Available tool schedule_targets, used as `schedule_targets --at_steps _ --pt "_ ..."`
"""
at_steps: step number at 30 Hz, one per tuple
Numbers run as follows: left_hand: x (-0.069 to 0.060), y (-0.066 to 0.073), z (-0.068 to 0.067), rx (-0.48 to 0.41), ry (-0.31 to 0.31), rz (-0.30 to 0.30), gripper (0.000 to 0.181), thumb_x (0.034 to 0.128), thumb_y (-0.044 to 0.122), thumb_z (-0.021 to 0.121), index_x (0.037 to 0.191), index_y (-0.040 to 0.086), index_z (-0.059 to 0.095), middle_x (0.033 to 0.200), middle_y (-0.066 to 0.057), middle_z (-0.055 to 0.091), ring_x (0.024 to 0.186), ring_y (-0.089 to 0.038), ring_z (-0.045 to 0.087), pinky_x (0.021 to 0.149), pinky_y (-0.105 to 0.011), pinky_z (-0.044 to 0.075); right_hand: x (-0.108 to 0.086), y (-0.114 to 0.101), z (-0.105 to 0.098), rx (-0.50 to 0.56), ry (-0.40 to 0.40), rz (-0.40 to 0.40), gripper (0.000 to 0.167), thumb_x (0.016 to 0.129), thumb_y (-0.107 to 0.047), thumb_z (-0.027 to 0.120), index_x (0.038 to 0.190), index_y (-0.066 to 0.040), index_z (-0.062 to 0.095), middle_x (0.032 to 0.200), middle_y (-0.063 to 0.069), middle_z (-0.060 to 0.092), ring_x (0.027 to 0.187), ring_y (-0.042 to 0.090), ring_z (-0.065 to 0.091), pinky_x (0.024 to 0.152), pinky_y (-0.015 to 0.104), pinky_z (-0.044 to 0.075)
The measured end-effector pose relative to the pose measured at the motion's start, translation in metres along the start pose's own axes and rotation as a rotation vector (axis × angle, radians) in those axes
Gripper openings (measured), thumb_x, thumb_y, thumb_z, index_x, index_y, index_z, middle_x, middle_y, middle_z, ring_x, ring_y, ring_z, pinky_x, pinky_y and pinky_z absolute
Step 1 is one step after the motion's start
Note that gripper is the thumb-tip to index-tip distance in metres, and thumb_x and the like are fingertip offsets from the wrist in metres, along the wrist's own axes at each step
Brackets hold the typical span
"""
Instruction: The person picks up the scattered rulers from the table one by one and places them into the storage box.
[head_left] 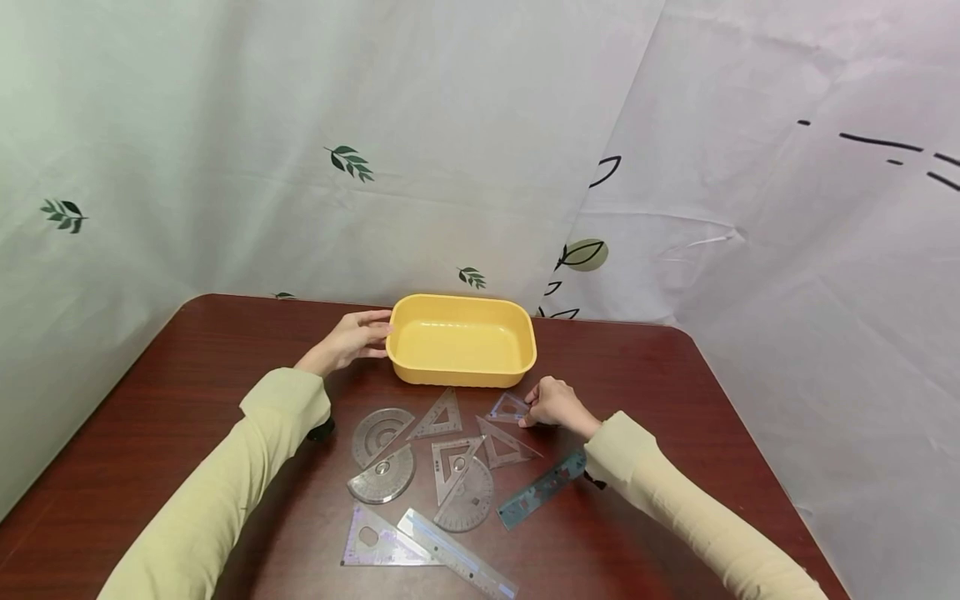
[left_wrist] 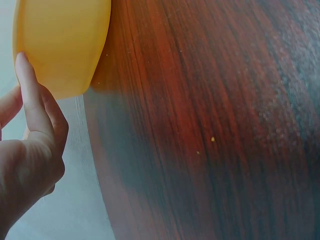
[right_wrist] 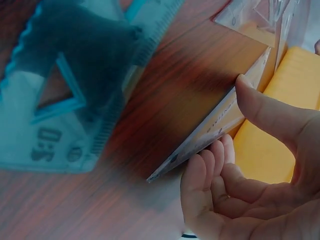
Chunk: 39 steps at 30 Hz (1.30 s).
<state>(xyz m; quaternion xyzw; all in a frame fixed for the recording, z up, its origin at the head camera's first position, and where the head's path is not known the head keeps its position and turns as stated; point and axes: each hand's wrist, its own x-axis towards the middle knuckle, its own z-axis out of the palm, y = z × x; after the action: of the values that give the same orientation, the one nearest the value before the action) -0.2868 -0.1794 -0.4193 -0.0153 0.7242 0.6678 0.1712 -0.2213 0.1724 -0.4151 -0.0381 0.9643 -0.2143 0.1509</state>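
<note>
Right hand (head_left: 555, 403): fingers clamped on set square (right_wrist: 220, 117); thin edges could slip free. Left hand (head_left: 352, 338): fingers apart, touching yellow tray (head_left: 462, 377); stray push might skew it.

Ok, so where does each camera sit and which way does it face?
Head view: worn on the head, looking forward and down at the table; both sleeves, left hand and right hand show.
Left wrist: on that wrist, facing the yellow tub; the left hand shows.
Right wrist: on that wrist, facing a clear set square; the right hand shows.
Head and right wrist share the teal ruler.
</note>
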Motion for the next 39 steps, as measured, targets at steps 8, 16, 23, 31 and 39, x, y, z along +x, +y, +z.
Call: schedule_targets --at_steps 8,16,23,31,39 --pt "0.001 0.000 0.000 -0.003 0.002 0.000 0.057 0.0987 0.012 0.054 0.150 0.004 0.030 0.124 -0.011 0.055 0.082 0.001 0.065 0.075 -0.024 0.059 0.001 0.000 0.000 -0.005 -0.031 0.024 0.033 0.071 -0.017 0.086 0.097 -0.004 0.071 0.091 0.005 0.068 0.081 0.018 0.060 0.070 0.031 0.053" --pt "0.001 0.000 0.001 0.006 0.005 -0.005 0.057 0.0985 0.012 0.054 0.150 0.004 0.031 0.125 -0.012 0.055 0.082 0.000 0.064 0.074 -0.023 0.058 -0.001 -0.003 0.000 -0.013 0.003 -0.004 0.045 0.070 -0.020 0.087 0.106 -0.002 0.067 0.103 0.010 0.066 0.092 0.023 0.061 0.080 0.036 0.053" --pt "0.001 0.001 0.000 0.014 0.003 -0.001 0.058 0.0984 0.013 0.055 0.150 0.004 0.030 0.133 -0.017 0.051 0.083 0.001 0.064 0.075 -0.024 0.058 -0.004 -0.007 0.010 -0.076 0.127 -0.116 0.048 0.064 -0.026 0.091 0.101 -0.001 0.071 0.101 0.011 0.067 0.096 0.029 0.061 0.084 0.042 0.053" --pt "0.000 0.002 -0.001 0.013 0.003 0.006 0.058 0.0988 0.012 0.053 0.150 0.003 0.029 0.133 -0.019 0.051 0.082 0.000 0.064 0.075 -0.024 0.059 0.000 -0.011 0.010 -0.091 0.110 -0.125 0.040 0.063 -0.024 0.091 0.093 -0.003 0.075 0.098 0.011 0.071 0.092 0.028 0.064 0.080 0.038 0.055" --pt "0.000 0.001 0.000 0.008 0.001 0.006 0.057 0.0982 0.011 0.054 0.150 0.003 0.031 0.123 -0.013 0.057 0.082 -0.001 0.064 0.075 -0.024 0.059 0.006 -0.010 0.006 -0.037 -0.007 -0.021 0.045 0.066 -0.025 0.090 0.100 -0.003 0.068 0.097 0.008 0.067 0.083 0.020 0.059 0.074 0.032 0.052"
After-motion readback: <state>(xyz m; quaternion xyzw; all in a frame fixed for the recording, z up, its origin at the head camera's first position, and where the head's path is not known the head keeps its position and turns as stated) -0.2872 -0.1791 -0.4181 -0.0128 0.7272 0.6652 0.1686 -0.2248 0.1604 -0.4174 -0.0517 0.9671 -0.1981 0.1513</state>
